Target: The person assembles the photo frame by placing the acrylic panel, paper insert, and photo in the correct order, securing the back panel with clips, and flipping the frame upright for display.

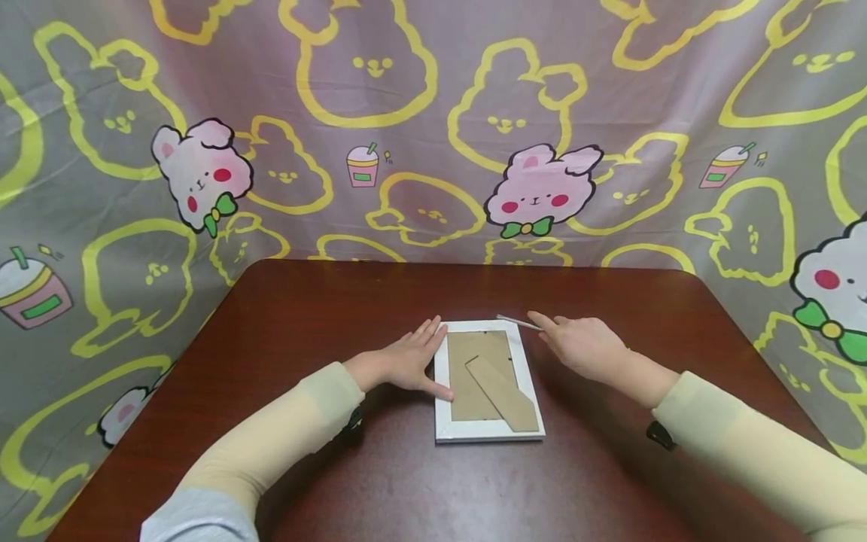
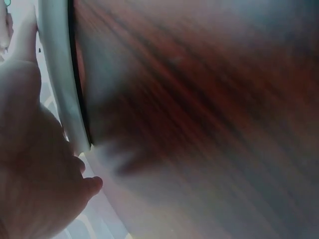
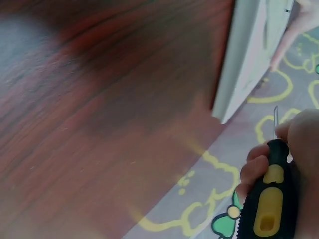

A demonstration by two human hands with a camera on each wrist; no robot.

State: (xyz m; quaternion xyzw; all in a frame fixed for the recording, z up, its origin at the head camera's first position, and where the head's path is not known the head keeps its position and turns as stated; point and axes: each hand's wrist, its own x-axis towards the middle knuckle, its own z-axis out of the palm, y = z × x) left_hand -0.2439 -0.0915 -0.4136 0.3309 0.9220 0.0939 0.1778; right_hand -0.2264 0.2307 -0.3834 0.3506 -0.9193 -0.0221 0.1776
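A white picture frame lies face down on the table, its brown backing board and fold-out stand facing up. My left hand rests along the frame's left side, fingers spread and thumb reaching over the edge onto the backing. Beyond the frame's far right corner, my right hand grips a screwdriver with a black and yellow handle. Its thin metal shaft points left over that corner; whether the tip touches the frame I cannot tell. Part of the left hand shows beside the frame's edge.
The dark reddish-brown wooden table extends around the frame on all sides. A curtain with yellow outlines and rabbit prints hangs behind the table and along both sides.
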